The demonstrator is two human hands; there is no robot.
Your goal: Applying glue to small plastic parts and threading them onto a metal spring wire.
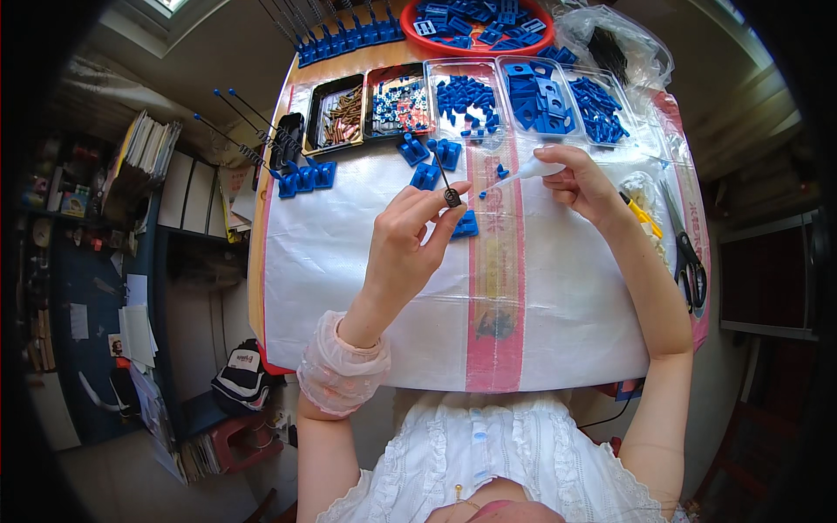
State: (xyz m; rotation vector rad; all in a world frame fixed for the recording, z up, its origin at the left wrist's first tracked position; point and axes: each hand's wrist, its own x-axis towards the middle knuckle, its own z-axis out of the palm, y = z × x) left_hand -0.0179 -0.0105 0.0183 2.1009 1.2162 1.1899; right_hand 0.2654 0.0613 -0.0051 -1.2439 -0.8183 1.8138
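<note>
Between the thumb and fingers of my left hand (pixel 403 237) is a black coil spring (pixel 452 198) with a thin rod rising from it to a small blue tip. My right hand (pixel 582 185) is closed around a whitish squeeze bottle (pixel 532 168). Its narrow nozzle points left, toward the spring but apart from it. Small blue pieces (pixel 502 171) lie on the covering by the nozzle. One blue base (pixel 466 225) sits partly behind my left fingers. Several more blue bases (pixel 425 178) are grouped just beyond that hand.
Along the far side stand trays of brass-coloured screws (pixel 343 115), small blue-and-silver parts (pixel 399 106) and blue pieces (pixel 534 98). A red basin (pixel 408 26) holds more blue parts. Black-handled scissors (pixel 691 270) lie at right. Assembled spring pieces (pixel 307 177) stand at left.
</note>
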